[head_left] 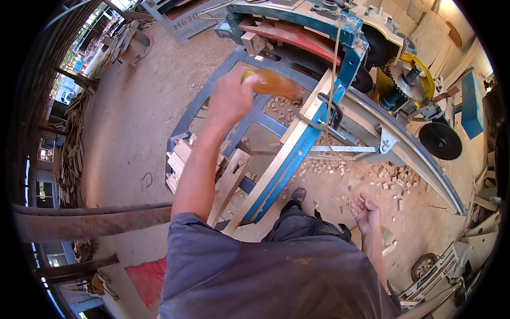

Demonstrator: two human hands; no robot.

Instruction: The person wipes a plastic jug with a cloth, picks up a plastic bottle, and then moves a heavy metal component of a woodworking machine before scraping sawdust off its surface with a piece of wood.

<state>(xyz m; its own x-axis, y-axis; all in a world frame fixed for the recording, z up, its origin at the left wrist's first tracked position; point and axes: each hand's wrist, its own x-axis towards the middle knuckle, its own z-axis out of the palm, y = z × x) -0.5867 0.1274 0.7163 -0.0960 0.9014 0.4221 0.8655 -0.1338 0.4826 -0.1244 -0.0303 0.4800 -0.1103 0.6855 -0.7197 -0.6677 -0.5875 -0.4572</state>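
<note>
My left hand (pixel 232 94) is stretched forward over the blue-grey metal frame, its fingers closed round a hand brush. The brush (pixel 275 85) has a yellow-green part by my fingers and orange-brown bristles smeared by motion; their tips point right, towards a long pale wooden beam. This beam (pixel 289 142) runs beside a blue metal rail (pixel 287 173). A dark clamp (pixel 332 111) sits across both. Low on the right, my right hand (pixel 366 213) hangs near my body, fingers loosely curled and apart, with nothing in it.
Round saw blades (pixel 440 140) and a yellow-guarded blade unit (pixel 406 80) stand at the right of the machine. A curved metal rail (pixel 425 165) sweeps down to the right. Small wood offcuts (pixel 393 181) litter the floor. Wooden sticks (pixel 180 159) are stacked beside my left arm.
</note>
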